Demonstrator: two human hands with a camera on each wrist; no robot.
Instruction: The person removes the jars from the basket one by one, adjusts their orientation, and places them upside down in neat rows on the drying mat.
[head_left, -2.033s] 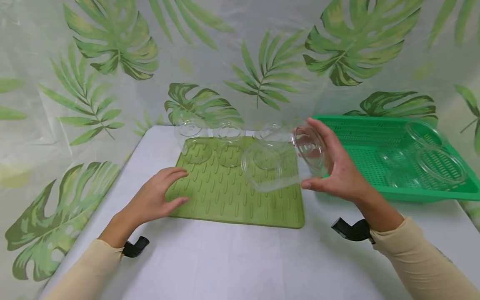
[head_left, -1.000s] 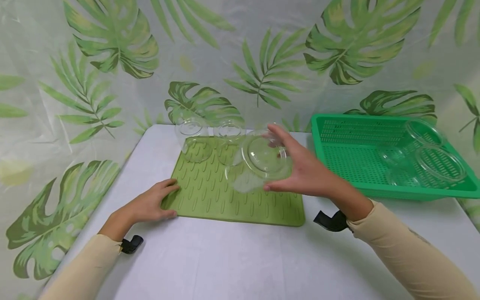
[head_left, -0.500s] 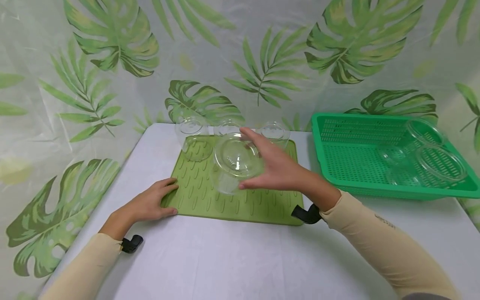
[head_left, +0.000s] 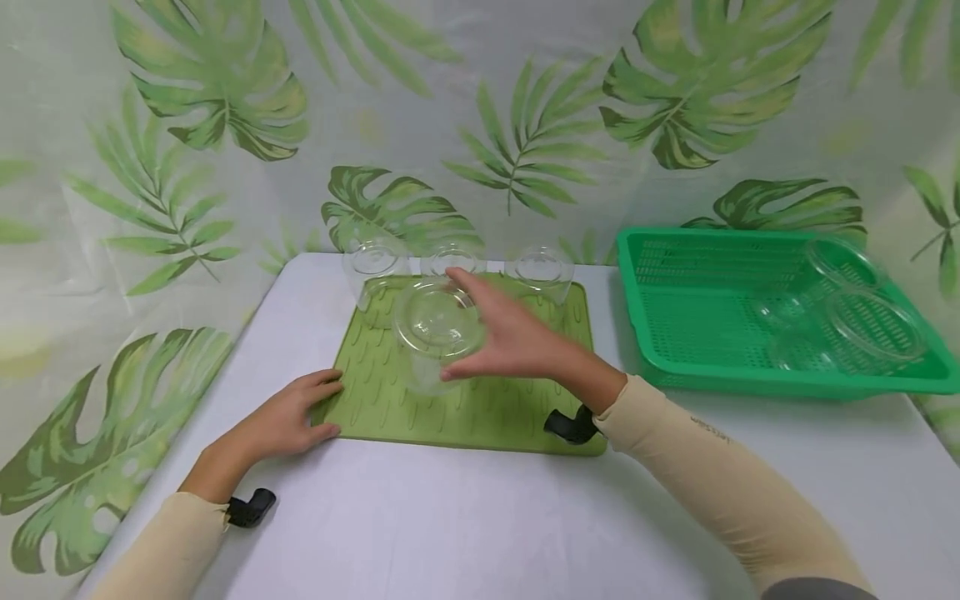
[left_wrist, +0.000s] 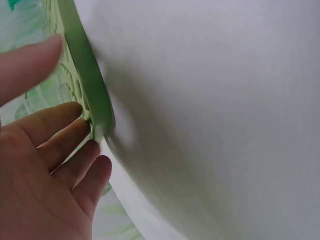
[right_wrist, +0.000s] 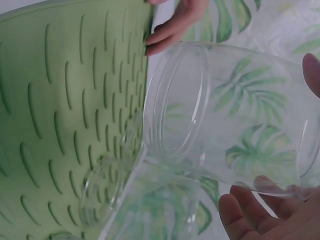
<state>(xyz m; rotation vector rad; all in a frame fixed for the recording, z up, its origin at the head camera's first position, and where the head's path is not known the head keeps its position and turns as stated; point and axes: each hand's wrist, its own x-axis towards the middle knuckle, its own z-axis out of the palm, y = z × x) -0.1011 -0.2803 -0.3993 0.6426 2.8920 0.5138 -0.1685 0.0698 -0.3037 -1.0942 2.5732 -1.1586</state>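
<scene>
My right hand (head_left: 510,333) grips a clear, see-through cup (head_left: 435,321) from its right side, thumb and fingers spread around it. In the head view the cup overlaps the middle-left of a green ridged mat (head_left: 517,417). In the right wrist view the ringed end of the cup (right_wrist: 175,105) points toward the mat, and the fingertips curl at the opposite end. My left hand (head_left: 277,421) rests with relaxed fingers at the mat's left edge. The left wrist view shows its fingertips (left_wrist: 75,109) right at the mat's side.
Three clear cups stand in a row along the mat's back: a left cup (head_left: 375,262), a middle cup (head_left: 453,257) and a right cup (head_left: 540,267). At the right, a green perforated basket (head_left: 675,379) holds more clear cups (head_left: 873,354). A leaf-patterned curtain (head_left: 420,125) hangs behind.
My right hand has carried the cup leftward from beside the basket to over the mat's middle-left, turning it on the way. My left hand has shifted slightly left and down to the mat's edge.
</scene>
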